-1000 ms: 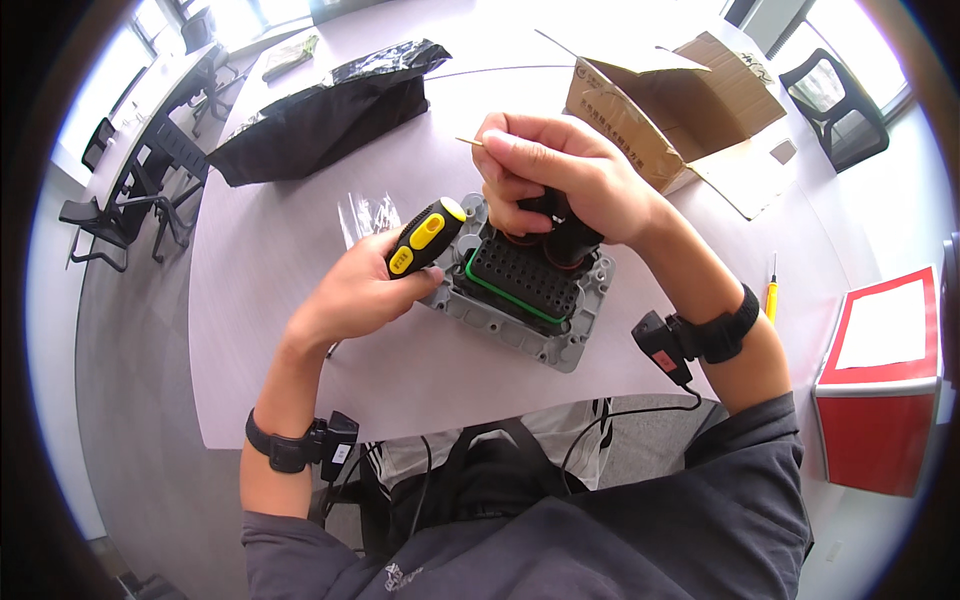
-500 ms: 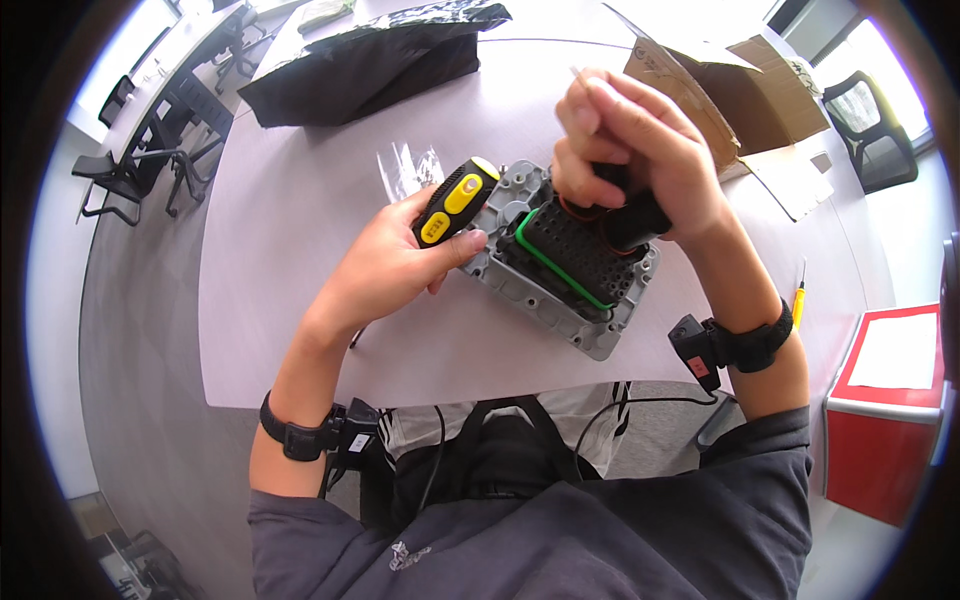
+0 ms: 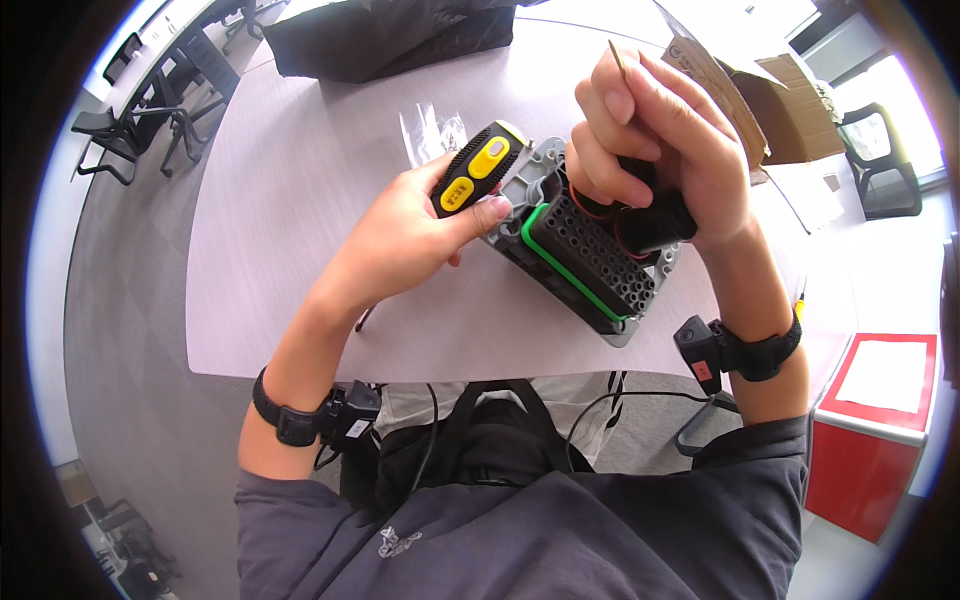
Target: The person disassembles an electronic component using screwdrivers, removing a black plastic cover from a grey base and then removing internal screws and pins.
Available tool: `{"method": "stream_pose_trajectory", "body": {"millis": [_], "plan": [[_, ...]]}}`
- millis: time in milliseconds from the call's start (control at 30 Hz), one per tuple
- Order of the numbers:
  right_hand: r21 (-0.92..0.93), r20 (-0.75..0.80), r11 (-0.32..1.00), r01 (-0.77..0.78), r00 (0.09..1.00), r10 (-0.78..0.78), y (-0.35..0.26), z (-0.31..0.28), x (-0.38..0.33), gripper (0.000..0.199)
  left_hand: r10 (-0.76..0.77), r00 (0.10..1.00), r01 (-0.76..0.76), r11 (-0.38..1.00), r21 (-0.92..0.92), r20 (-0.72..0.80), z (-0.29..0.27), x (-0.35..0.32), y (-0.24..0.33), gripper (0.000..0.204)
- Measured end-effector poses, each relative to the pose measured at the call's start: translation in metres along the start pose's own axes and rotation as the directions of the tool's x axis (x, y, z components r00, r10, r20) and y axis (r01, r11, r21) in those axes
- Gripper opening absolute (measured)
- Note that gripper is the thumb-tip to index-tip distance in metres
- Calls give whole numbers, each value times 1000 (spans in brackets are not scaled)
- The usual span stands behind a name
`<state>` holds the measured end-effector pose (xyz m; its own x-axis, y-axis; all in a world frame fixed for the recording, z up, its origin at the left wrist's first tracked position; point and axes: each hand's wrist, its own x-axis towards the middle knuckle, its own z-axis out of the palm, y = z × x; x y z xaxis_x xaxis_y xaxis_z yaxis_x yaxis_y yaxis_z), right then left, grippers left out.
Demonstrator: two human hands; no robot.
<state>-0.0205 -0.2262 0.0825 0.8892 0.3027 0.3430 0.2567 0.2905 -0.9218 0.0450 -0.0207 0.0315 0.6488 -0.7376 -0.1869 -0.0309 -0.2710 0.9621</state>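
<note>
My left hand [image 3: 405,225] is wrapped around a black-and-yellow screwdriver [image 3: 482,168], its handle pointing up and away. A thin dark shaft shows below the wrist. The left thumb also reaches the edge of a grey cast housing [image 3: 520,185]. A black perforated block [image 3: 590,245] with a green seal [image 3: 570,262] sits in the housing. My right hand [image 3: 665,135] is closed above it, a thin brownish sliver [image 3: 617,60] pinched between thumb and fingers. Against the right palm and lower fingers are black cylinders [image 3: 655,228] with orange rings; whether they are gripped is partly hidden.
A clear plastic bag [image 3: 430,132] of small parts lies beyond the left hand. At the back are a black bag [image 3: 390,45] and an open cardboard box [image 3: 800,105]. A yellow-handled tool [image 3: 800,305] lies near the right forearm. A red-and-white cabinet [image 3: 870,440] stands right.
The housing now appears more tilted, its perforated top showing more toward me. Both hands sit slightly farther right in view, still closed. The whole view has shifted a little.
</note>
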Motion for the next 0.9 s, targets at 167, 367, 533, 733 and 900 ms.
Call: {"method": "stream_pose_trajectory", "body": {"millis": [167,367,533,733,900], "plan": [[28,-13,997,-78,997,79,9,8,-7,23,91,990,-81,993,91,-107,-5,-16,-9,29],[-32,-23,997,-69,997,68,12,1,-7,25,3,995,-19,987,-162,-98,3,-44,4,27],[-110,-36,985,-134,991,131,12,20,-5,27,-30,990,-3,971,-239,-136,9,-59,-1,27],[-148,-141,987,-63,989,42,18,22,-7,27,62,980,-118,947,-298,-189,14,-65,-6,27],[-209,-331,978,-17,942,-55,23,30,-12,26,86,979,-154,909,-387,-187,31,-61,-21,28]]}}
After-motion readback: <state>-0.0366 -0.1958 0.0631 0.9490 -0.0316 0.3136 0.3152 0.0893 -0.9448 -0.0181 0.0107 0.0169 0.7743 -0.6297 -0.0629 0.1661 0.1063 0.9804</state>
